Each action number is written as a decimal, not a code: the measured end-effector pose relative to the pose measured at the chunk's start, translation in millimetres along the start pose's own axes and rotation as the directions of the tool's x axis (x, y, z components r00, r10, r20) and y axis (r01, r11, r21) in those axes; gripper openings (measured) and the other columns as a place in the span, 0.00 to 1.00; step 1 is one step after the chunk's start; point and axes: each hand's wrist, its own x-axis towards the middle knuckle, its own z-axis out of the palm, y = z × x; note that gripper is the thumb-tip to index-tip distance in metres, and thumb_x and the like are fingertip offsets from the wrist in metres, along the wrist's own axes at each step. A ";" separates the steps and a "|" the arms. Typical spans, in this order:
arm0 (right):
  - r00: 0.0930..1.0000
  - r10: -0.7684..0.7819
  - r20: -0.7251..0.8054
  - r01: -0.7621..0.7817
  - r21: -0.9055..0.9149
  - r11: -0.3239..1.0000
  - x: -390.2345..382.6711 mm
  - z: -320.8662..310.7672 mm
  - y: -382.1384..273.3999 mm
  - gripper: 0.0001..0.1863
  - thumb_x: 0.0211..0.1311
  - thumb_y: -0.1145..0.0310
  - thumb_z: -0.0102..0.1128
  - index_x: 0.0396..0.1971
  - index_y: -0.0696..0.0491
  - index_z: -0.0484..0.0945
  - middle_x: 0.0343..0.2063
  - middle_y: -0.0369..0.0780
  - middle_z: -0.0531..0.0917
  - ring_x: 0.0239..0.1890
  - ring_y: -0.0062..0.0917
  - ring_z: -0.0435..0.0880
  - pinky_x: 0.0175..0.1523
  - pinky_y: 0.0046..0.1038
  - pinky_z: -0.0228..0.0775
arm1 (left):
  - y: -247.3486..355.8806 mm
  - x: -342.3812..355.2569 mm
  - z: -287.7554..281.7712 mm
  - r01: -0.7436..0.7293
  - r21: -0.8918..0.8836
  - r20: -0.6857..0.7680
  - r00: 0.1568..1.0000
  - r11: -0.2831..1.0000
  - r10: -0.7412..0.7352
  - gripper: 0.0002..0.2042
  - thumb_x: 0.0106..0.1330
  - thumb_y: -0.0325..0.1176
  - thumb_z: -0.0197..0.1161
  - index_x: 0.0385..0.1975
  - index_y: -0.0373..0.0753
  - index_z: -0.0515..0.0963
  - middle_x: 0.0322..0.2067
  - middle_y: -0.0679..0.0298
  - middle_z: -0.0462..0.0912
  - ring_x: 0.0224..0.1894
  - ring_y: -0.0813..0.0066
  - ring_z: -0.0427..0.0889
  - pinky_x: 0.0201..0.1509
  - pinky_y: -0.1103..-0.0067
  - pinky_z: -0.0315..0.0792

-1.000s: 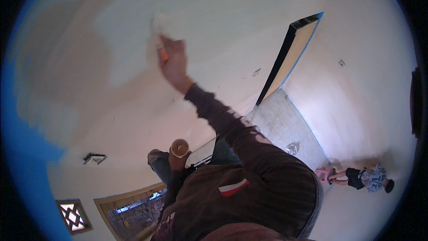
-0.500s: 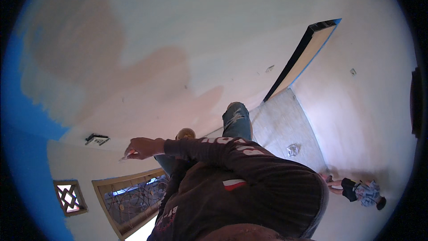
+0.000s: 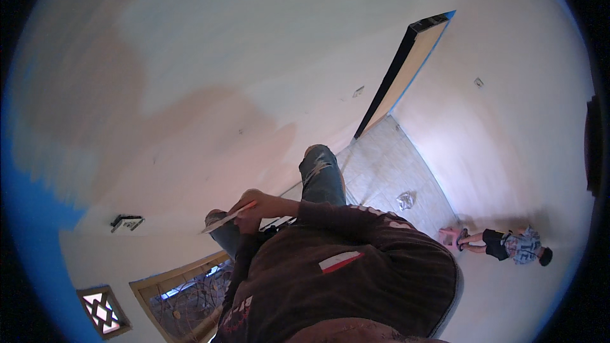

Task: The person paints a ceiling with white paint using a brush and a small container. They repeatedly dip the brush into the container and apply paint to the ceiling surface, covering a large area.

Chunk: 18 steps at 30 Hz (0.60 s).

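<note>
My right hand [image 3: 257, 203] grips a paintbrush [image 3: 222, 221] with an orange handle and pale, flat head, held low over my lap. Just beneath it my left hand [image 3: 249, 224] is closed on the cup, which my right hand mostly hides. Beyond both hands rises a wall [image 3: 203, 44] with patchy pale paint over tan, blue along its left side. My bent knee in torn jeans [image 3: 321, 174] is beside them.
A person [image 3: 521, 244] stands at a pink stool [image 3: 451, 234] by the right wall. A door with black edge [image 3: 429, 49] is ahead. A crumpled silver item [image 3: 405, 200] lies on the tiled floor [image 3: 381, 159]. Windows [image 3: 184, 279] and an opened wall fitting [image 3: 127, 222] are left.
My right hand has come down from the wall with the brush, swung left, and now sits over the cup in my left hand. My jeaned knee shows more.
</note>
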 end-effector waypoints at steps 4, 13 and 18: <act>0.939 0.296 -0.177 -0.229 0.321 0.919 -53.0 -27.1 -65.8 0.17 0.72 0.61 0.56 0.51 0.56 0.83 0.36 0.36 0.87 0.30 0.14 0.75 0.35 0.19 0.66 | 7.4 1.2 0.1 0.022 -0.078 0.021 1.000 0.997 -0.020 0.29 0.47 0.37 0.81 0.49 0.37 0.78 0.45 0.54 0.84 0.50 0.63 0.84 0.54 0.67 0.78; 0.767 0.432 -0.475 -0.205 0.457 0.865 -132.2 -50.4 -30.3 0.19 0.76 0.61 0.45 0.54 0.56 0.80 0.38 0.34 0.85 0.29 0.09 0.69 0.31 0.13 0.58 | 14.7 -2.4 5.8 0.078 -0.106 0.000 0.997 0.991 -0.079 0.38 0.46 0.35 0.81 0.57 0.34 0.69 0.53 0.52 0.80 0.54 0.60 0.80 0.58 0.68 0.75; 0.768 0.433 -0.471 -0.180 0.490 0.853 -145.9 -64.9 -5.3 0.20 0.77 0.60 0.43 0.54 0.56 0.79 0.37 0.34 0.84 0.29 0.10 0.69 0.34 0.14 0.62 | 7.1 -7.8 3.0 0.087 -0.091 -0.016 0.996 0.992 -0.089 0.40 0.44 0.38 0.83 0.58 0.35 0.69 0.53 0.52 0.80 0.55 0.59 0.81 0.59 0.67 0.75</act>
